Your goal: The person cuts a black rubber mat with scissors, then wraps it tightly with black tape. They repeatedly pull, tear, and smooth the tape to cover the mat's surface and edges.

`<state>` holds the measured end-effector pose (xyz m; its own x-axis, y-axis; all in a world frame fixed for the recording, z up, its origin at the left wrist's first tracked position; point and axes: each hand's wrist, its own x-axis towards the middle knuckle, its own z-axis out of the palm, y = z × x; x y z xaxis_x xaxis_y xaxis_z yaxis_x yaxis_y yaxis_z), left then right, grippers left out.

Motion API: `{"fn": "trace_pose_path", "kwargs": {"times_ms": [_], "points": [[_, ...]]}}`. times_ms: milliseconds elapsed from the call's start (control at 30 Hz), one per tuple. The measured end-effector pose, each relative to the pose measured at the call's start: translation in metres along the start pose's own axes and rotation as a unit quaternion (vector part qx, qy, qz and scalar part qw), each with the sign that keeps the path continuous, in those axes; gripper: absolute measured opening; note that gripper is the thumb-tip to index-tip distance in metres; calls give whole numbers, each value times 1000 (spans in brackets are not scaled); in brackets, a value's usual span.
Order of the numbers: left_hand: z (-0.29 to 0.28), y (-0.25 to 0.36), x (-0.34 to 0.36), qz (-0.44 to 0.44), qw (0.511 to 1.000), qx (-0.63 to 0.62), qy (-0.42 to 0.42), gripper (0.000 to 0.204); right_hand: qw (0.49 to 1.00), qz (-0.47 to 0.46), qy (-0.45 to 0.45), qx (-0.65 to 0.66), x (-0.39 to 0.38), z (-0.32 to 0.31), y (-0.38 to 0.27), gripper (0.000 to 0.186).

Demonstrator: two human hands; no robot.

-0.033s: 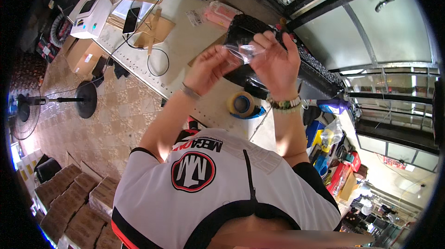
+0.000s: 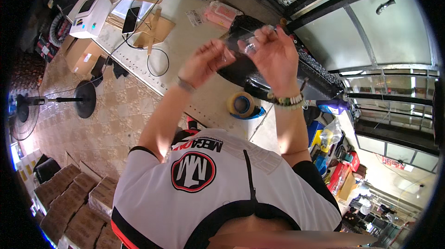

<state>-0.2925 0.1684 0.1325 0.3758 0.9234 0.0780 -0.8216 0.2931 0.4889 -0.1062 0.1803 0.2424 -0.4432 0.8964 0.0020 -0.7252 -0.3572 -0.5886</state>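
- Left hand (image 2: 202,65): the fingers are bent and drawn in to the thumb, pinching an edge of clear film; a grey band circles the wrist.
- Right hand (image 2: 278,59): raised and partly closed, its fingers curled and the film caught at the fingertips on its left side; a beaded bracelet (image 2: 288,101) rings the wrist.
- Clear plastic film (image 2: 250,46): thin, glossy and crumpled, it lies between the two hands; its exact outline cannot be told.
- Tape roll (image 2: 251,108): tan, round and smooth, near the bench edge beside a blue plastic piece (image 2: 257,113).
- Black plastic wrapping (image 2: 234,74): shiny and creased, beneath and beyond the hands.
- Bench (image 2: 125,61): pale and flat, with small holes along its edge.
- Pink packet (image 2: 222,15): soft, in clear wrap.
- Cardboard (image 2: 163,31): flat, brown, matte, next to a dark, slab-shaped phone (image 2: 131,20).
- Floor (image 2: 125,110): patterned tiles, glossy in places, under a round black fan base (image 2: 85,100).
- Panels (image 2: 389,26): frosted, in dark frames.
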Motion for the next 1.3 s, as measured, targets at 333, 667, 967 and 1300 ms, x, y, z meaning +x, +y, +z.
{"fn": "trace_pose_path", "kwargs": {"times_ms": [333, 667, 967, 1300], "points": [[-92, 17, 111, -129, 976, 146, 95, 13, 906, 27, 115, -407, 48, -3, -22, 35], [-24, -26, 76, 340, 605, 711, 116, 56, 845, -35, 294, -444, 20, -64, -32, 26], [25, -39, 62, 229, 450, 863, 13, 73, 548, -225, 343, -729, 16, -107, -4, 24], [46, -65, 76, 213, 478, 846, -105, 67, 473, -277, 308, -778, 8, -137, 8, 30]]}}
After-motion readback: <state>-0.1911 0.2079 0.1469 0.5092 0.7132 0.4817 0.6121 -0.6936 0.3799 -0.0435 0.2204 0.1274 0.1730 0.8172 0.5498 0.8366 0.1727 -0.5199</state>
